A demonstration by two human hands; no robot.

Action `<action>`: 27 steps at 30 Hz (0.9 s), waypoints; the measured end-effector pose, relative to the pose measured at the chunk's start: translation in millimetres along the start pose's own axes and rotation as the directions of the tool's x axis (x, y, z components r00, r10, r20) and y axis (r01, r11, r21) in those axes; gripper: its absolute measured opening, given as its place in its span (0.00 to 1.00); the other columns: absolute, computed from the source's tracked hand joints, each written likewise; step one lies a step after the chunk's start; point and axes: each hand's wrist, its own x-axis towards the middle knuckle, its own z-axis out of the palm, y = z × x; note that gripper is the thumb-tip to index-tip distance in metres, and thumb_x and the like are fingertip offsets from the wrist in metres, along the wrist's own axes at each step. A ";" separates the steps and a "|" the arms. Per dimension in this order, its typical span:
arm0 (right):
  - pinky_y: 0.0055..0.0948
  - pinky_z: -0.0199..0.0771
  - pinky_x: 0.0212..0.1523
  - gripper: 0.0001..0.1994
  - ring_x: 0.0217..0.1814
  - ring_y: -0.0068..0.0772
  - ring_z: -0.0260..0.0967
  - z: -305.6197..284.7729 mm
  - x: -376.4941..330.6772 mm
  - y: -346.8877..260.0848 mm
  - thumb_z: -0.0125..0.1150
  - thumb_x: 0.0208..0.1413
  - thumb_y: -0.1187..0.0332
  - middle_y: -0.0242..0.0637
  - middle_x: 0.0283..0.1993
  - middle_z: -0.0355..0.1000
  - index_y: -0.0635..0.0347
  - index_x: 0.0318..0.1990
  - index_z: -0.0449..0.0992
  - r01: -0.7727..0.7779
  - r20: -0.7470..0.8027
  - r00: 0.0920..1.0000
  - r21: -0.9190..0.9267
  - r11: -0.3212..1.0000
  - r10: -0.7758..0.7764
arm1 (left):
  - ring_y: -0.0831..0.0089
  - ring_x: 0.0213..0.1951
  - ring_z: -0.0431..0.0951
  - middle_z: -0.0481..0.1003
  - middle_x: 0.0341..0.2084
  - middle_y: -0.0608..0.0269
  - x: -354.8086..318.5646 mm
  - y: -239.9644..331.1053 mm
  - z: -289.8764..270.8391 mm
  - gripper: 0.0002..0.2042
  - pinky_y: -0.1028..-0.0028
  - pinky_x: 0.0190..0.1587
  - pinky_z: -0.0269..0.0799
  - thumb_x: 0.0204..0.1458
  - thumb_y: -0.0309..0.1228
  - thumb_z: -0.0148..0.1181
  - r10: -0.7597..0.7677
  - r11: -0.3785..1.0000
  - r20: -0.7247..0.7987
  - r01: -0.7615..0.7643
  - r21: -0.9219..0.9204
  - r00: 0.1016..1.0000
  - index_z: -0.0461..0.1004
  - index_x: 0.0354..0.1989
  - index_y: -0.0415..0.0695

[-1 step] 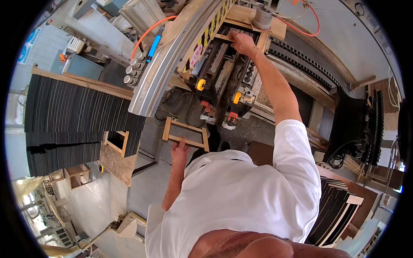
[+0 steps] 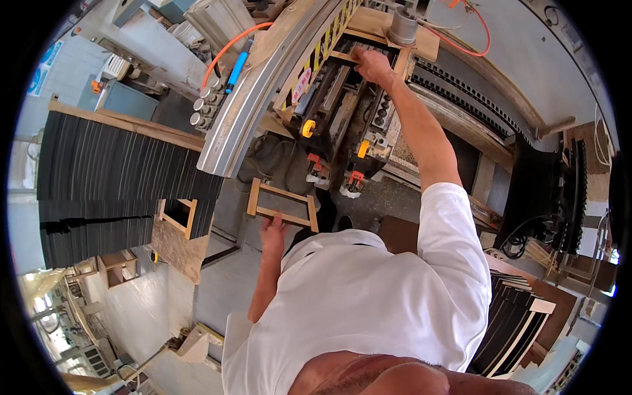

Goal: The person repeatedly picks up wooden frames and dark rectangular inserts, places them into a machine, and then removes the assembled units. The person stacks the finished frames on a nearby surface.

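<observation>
Low in front of me, my left hand grips the near bar of a small rectangular wooden frame. The frame is held tilted and apart from the machine. My right arm stretches far forward to a woodworking machine with two dark rails. There my right hand is closed on the near bar of a second wooden frame, which lies at the far end of the rails. The fingertips of both hands are partly hidden by the bars.
A curved metal beam with a striped edge rises left of the rails. Yellow knobs sit at their near ends. Stacks of black-edged frames stand at left. More black pieces lean at lower right. A metal cylinder hangs above.
</observation>
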 end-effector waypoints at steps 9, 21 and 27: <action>0.48 0.71 0.47 0.16 0.50 0.53 0.71 -1.3 -8.4 -18.1 0.58 0.53 0.68 0.45 0.45 0.75 0.51 0.50 0.70 -0.099 0.011 0.995 -0.039 0.994 0.099 | 0.73 0.49 0.74 0.74 0.48 0.65 -56.0 47.6 -47.9 0.15 0.71 0.48 0.70 0.60 0.31 0.55 0.197 0.980 -0.162 -0.189 0.064 0.967 0.68 0.55 0.44; 0.35 0.73 0.45 0.19 0.42 0.39 0.76 -0.6 -26.1 -61.1 0.60 0.57 0.57 0.43 0.40 0.78 0.56 0.52 0.75 -0.199 -0.253 0.929 0.272 0.941 0.270 | 0.62 0.48 0.77 0.74 0.45 0.56 -79.9 135.5 -268.7 0.13 0.66 0.50 0.74 0.62 0.29 0.51 0.438 0.810 -0.526 -0.574 -0.120 0.729 0.67 0.52 0.36; 0.27 0.73 0.42 0.08 0.41 0.25 0.73 27.0 -115.2 -188.7 0.61 0.58 0.70 0.36 0.41 0.77 0.63 0.43 0.76 0.216 -0.579 0.785 0.590 0.778 0.220 | 0.64 0.44 0.78 0.75 0.43 0.57 14.1 168.4 -413.8 0.15 0.66 0.46 0.75 0.60 0.29 0.54 0.325 0.843 -0.502 -0.486 -0.230 0.801 0.68 0.53 0.36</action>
